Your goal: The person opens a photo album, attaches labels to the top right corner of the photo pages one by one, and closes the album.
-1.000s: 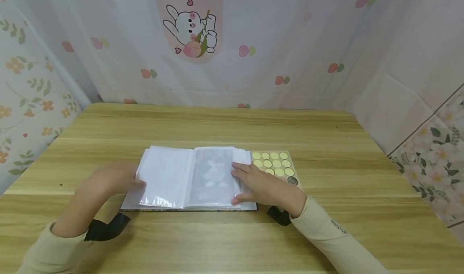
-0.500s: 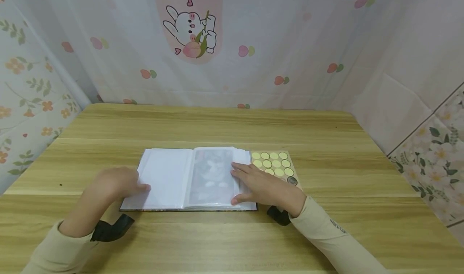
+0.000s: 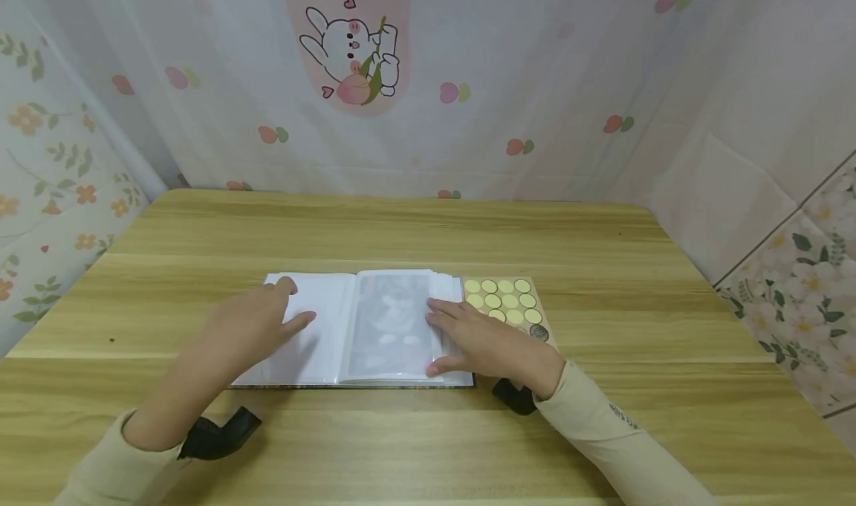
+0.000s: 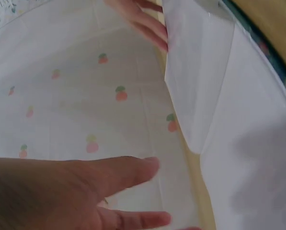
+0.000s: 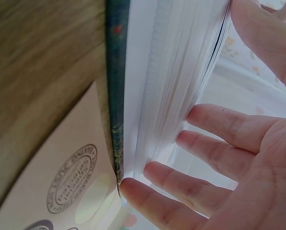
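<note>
A photo album (image 3: 321, 342) lies open on the table in the head view. Its left side shows a blank white page, and its right side a clear sleeve with a faint grey picture (image 3: 388, 320). Over the left page is my left hand (image 3: 250, 328), thumb and fingers apart, holding nothing; the left wrist view shows the hand (image 4: 104, 191) apart from the pages. My right hand (image 3: 488, 342) rests on the right pages' outer edge with fingers extended. In the right wrist view, the fingertips (image 5: 200, 112) touch the stacked page edges (image 5: 176, 86).
Against the album's right side lies a sticker sheet (image 3: 510, 300) with rows of yellow round stickers and dark printed circles, partly hidden by my right hand. The wooden table (image 3: 401, 231) meets a patterned cloth (image 3: 455, 142) at the back. Black wrist mounts (image 3: 221, 433) sit near both wrists.
A lifted left page has been laid flat on the left side. My left hand has moved from the page's left edge rightward and up over the page. The right hand stays put.
</note>
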Available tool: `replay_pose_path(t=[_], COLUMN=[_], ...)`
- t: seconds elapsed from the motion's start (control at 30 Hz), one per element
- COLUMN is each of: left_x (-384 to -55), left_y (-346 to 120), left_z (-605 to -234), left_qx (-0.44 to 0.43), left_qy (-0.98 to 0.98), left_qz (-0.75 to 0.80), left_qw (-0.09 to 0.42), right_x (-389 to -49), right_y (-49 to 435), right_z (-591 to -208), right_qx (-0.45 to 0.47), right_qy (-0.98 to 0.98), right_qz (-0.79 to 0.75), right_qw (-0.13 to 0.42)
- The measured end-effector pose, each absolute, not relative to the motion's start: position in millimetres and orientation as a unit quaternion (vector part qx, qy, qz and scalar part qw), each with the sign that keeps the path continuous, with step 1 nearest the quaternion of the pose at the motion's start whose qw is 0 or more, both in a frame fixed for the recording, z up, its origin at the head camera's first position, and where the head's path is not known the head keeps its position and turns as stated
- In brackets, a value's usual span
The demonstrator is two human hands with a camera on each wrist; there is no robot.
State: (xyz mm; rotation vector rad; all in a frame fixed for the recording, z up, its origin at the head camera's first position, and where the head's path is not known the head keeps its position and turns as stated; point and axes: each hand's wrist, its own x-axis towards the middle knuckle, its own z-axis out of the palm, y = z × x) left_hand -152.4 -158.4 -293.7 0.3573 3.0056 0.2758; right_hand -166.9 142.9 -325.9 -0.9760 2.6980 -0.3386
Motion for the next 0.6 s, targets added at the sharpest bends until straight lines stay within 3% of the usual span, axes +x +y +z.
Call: replay_pose_path(t=[0.2, 0.6], left_x=[-142.1, -125.4], left_y=[-131.7, -90.4], left_z=[-301.9, -325.9], left_qx=[0.157, 0.270], left_qy=[0.981, 0.952], left_qz=[0.107, 0.141], left_qw=[-0.031, -0.039], right_x=[-167.4, -167.3], right_y=[143.3, 144.1], right_z=[-325.7, -326.6], right_qx=[-0.334, -0.340], right_qy=[0.927, 0.926], right_qz=[-0.116, -0.110], right_qw=[0.127, 0.118])
